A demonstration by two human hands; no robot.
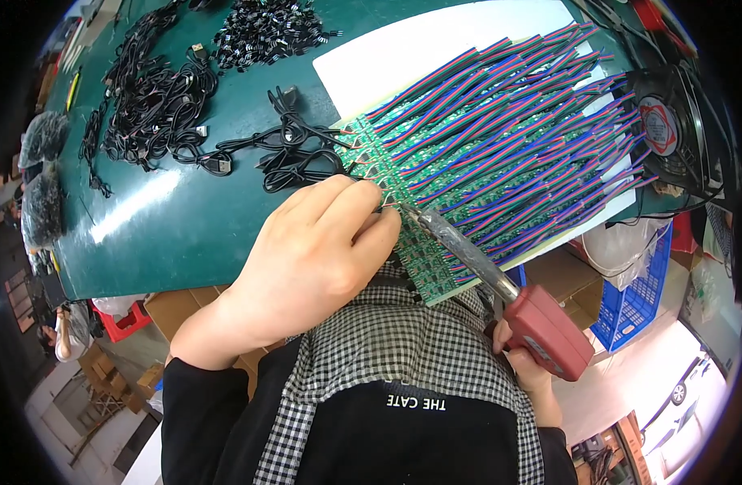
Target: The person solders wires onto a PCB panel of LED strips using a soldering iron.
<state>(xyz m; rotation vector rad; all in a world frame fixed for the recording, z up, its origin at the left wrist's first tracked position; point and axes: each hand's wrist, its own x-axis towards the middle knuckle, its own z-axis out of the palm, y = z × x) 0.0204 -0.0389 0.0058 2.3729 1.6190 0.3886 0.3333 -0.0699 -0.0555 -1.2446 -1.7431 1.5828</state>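
A panel of small green circuit boards (437, 271) lies near the table's front edge, with rows of flat multicoloured ribbon wires (500, 133) running across it to the right. My left hand (310, 255) is closed in a pinch at the panel's left edge, on a thin wire end of a black cable (306, 172) that is mostly hidden by the fingers. From the lower right, my right hand (528, 372) grips the red handle of a soldering iron (551, 333). Its tip points at the boards right beside my left fingertips.
Coiled black USB cables (157, 113) are heaped on the green table (217, 263), behind which lies a pile of small black connectors (266, 32). White sheet (403, 52) shows under the boards. A round black fan (670, 125) stands at right, above a blue crate (633, 303).
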